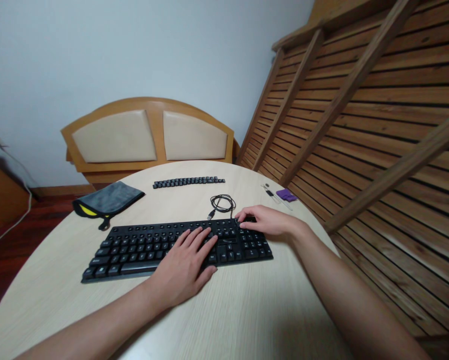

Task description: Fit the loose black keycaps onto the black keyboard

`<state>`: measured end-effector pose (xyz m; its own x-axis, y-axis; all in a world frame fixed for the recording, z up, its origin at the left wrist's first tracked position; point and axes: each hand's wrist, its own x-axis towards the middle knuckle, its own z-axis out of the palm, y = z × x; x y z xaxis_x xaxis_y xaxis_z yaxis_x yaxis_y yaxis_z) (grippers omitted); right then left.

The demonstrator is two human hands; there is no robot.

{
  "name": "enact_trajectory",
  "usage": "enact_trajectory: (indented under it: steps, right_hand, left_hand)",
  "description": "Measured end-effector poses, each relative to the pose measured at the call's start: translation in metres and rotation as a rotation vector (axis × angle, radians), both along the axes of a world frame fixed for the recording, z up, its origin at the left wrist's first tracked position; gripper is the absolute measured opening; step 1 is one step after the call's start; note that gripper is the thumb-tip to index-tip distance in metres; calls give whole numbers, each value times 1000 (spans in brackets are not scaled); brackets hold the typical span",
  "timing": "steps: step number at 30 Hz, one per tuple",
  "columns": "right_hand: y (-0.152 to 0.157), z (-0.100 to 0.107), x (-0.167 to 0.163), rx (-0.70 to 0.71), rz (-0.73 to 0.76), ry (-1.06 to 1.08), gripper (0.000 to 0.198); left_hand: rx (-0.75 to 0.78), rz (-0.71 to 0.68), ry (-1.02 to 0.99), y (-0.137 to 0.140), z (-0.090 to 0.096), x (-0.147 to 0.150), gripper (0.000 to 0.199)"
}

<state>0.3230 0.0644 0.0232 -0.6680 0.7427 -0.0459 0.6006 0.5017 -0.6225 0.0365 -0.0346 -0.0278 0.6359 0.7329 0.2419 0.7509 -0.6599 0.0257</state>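
Observation:
A black keyboard (141, 247) lies on the pale round table, its long side toward me. My left hand (184, 265) rests flat on it right of the middle, fingers stretched over the keys and thumb at the front edge. At the keyboard's back right corner, above the number pad, is my right hand (260, 220). Its fingers are bent toward the thumb in a pinch, and whatever is between the tips is hidden or too small to name. Behind the keyboard, a coiled black USB cable (223, 203) lies close to my right fingertips. Farther back, loose black keycaps (188, 182) stand in rows.
A grey cloth with yellow lining (109, 199) lies folded at the left. Toward the right edge of the table (239, 310) are a purple cloth (286, 195) and small thin tools (275, 196). A wooden slatted panel (378, 150) stands close on the right.

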Motion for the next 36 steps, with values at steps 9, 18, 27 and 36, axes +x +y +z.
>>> enact_trajectory:
  steps: [9,18,27,36]
  right_hand:
    - [-2,2,-2,70,-4,-55,16]
    - [-4,4,-9,145,-19,-102,15]
    - [-5,5,-11,135,-15,-85,14]
    - [-4,5,-9,70,-35,-69,16]
  left_hand:
    - [3,-2,-13,1,0,1,60]
    - [6,2,-3,0,1,1,60]
    - [11,-8,-34,0,-1,0,60]
    - [0,-2,-20,0,1,1,60]
